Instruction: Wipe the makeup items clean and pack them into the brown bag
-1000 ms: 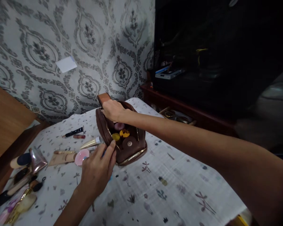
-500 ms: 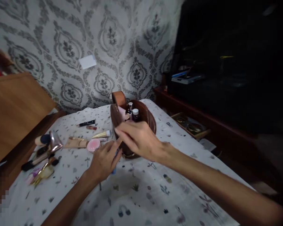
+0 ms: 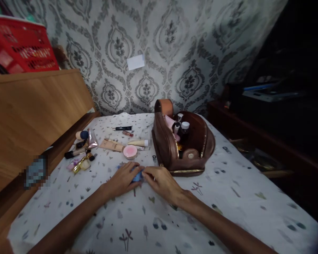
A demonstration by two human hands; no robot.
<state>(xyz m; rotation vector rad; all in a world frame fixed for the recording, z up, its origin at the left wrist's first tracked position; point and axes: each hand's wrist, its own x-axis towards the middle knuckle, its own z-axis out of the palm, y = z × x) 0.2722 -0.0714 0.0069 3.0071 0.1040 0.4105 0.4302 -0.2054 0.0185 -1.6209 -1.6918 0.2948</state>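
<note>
Low over the patterned sheet, my left hand [image 3: 124, 179] lies across a small soft blue item [image 3: 137, 177], its fingers closed over the top. My hand covers much of the item, so its kind is unclear. At the item's right end, the thumb and fingers of my right hand [image 3: 163, 183] are pinched together on its edge. Just behind my right hand stands a brown toiletry bag [image 3: 163, 150], unzipped. Inside it are a dark bottle with a white cap [image 3: 184, 130], a silver-capped bottle [image 3: 180, 117] and a pink item [image 3: 169, 121].
Beyond my left hand lie a round pink compact [image 3: 130, 151], a cream tube [image 3: 138, 143], a beige tube [image 3: 111, 145] and a black tube [image 3: 123, 128]. Brushes and other cosmetics [image 3: 81, 151] cluster further left. A wooden headboard [image 3: 42, 102] borders the left side, with a red basket [image 3: 23, 46] above.
My right hand has come down from the bag's front edge to the blue item beside my left hand. The view has swung left, so the bag appears further right and the red basket shows more.
</note>
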